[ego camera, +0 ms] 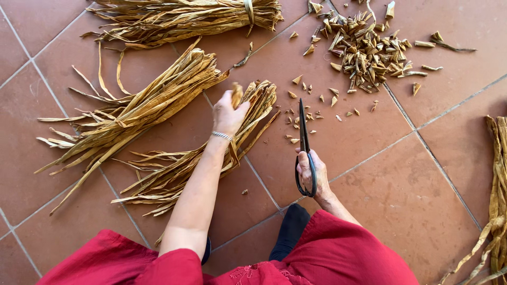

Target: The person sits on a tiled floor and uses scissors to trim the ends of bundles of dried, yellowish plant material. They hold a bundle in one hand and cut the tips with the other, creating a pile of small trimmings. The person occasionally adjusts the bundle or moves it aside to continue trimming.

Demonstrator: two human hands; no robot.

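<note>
Head view: person sits on the floor in red clothing, both bare arms reaching forward.
Left hand: the left hand [228,113] is clenched around the cut end of a few dried leaf strips [236,94], lifted just above the near bundle [211,150].
Right hand: the right hand [311,171] grips the handles of black scissors [304,142]; blades closed, tips pointing away from the person.
Key relation: near bundle lies left of the scissors, its long axis slanting from lower left up toward the scissor tips; cut ends sit just beside the blades, and the left hand is the nearer one.
Other bundles: middle bundle [142,108] lies further left of the scissors, on a similar slant; tied bundle [185,18] lies across the top.
Trimmings: heap of cut pieces [367,50] beyond the scissor tips to the right; small chips [317,100] scattered around the blades.
Far right: more leaves [496,200] at the edge.
Surface: terracotta floor tiles [401,190] with pale joints.
</note>
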